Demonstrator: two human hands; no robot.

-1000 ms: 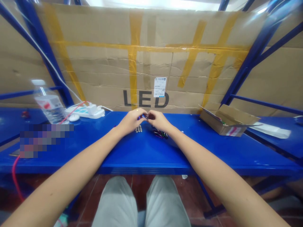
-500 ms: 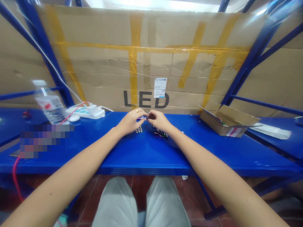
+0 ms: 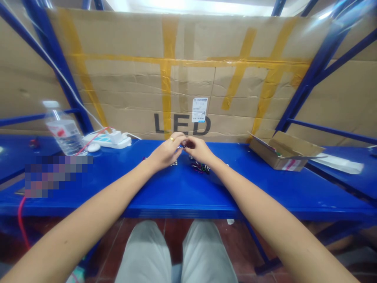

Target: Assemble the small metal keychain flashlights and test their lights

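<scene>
My left hand (image 3: 166, 152) and my right hand (image 3: 199, 150) meet over the blue table, fingertips together. Between them is a small shiny bluish piece (image 3: 180, 147), mostly covered by the fingers, its kind hard to make out. My left fingers are closed on it, and my right thumb and fingers pinch at its right end. Below my right hand lies a pile of slim, loop-like pieces (image 3: 200, 167) in purple, green, black and silver. Several tiny shiny round pieces (image 3: 174, 162) sit partly hidden beside my left hand. A purplish bit (image 3: 144, 158) shows behind my left wrist.
An open cardboard box (image 3: 285, 151) stands at the right, with a white packet (image 3: 338, 163) beyond it. At the left are a water bottle (image 3: 63, 131), a white power strip (image 3: 116, 140) and a red cable (image 3: 21, 218). A large carton (image 3: 129, 94) walls off the back.
My left hand has shifted slightly and turned, now covering more of the tiny round pieces. My right hand stays nearly where it was, fingertips still meeting the left ones.
</scene>
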